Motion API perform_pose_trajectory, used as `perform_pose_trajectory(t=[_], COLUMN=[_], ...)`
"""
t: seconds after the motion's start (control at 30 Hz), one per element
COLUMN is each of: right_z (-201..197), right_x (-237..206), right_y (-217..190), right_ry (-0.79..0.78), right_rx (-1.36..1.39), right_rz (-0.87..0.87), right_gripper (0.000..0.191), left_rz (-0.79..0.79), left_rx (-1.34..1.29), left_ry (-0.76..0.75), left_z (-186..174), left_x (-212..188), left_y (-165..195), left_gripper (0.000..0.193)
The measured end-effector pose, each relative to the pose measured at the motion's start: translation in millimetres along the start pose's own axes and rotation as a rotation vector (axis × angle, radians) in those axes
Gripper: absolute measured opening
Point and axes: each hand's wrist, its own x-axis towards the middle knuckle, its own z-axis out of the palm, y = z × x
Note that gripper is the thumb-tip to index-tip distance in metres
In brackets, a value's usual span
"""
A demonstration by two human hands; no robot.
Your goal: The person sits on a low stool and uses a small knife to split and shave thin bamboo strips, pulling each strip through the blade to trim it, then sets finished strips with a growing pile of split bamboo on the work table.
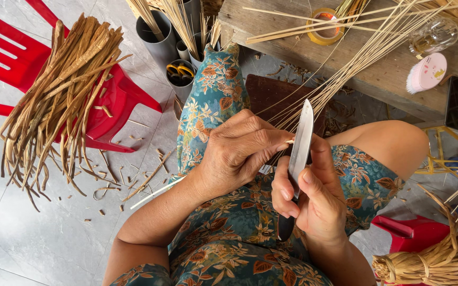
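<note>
My right hand [314, 196] grips a knife [299, 145] with a dark handle, its pale blade pointing up. My left hand [239, 151] pinches a thin pale cane strip [340, 79] right against the blade, thumb and forefinger touching it. The strip is one of a fan of thin strips running up and to the right onto a wooden bench [356, 69]. Both hands sit above my lap, which is covered in teal and brown floral cloth [223, 238].
A red plastic chair [109, 106] at left carries a pile of brown reed strips [64, 95]. Grey tubes [160, 42] hold canes and scissors. On the bench lie a tape roll [324, 26], a glass bottle [433, 34] and a pink brush [428, 71]. A reed bundle [436, 259] rests lower right.
</note>
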Motion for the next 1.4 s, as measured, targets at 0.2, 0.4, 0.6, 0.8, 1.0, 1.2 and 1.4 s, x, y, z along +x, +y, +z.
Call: perform_pose_trajectory(t=[0.2,0.4,0.6,0.8,1.0,1.2,1.4], right_z=[0.2,-2.7,-4.7,-7.4,-21.0,-23.1,-25.3], right_x=[-0.7,1.7,7.3,7.8,15.7,21.1,25.0], right_y=[-0.8,-5.3,-10.6,-2.2,5.7,10.3,12.3], right_ry=[0.005,-0.006,0.0,0.01,-0.002,-0.013,0.002], right_rx=[0.005,-0.012,0.02,0.067,0.12,0.136,0.131], right_rz=[0.008,-0.017,-0.009,0.071,0.105,0.123,0.168], right_gripper=[0.047,0.038,0.039,0.043,0.033,0.035,0.033], left_rz=[0.037,0.022,-0.085,-0.066,-0.201,-0.041,0.071], left_rx=[0.007,-0.01,0.007,0.077,0.034,0.239,0.277], left_ry=[-0.017,-0.07,-0.12,-0.073,-0.073,-0.069,-0.155], left_z=[0.5,-3.2,-13.9,-7.5,-15.7,-32.6,-18.5], left_x=[0.0,1.7,-0.6,-1.9,11.6,29.0,52.6], left_y=[0.2,2.0,-0.5,-2.6,5.2,15.1,7.1], left_gripper=[0.022,0.022,0.02,0.019,0.022,0.027,0.018])
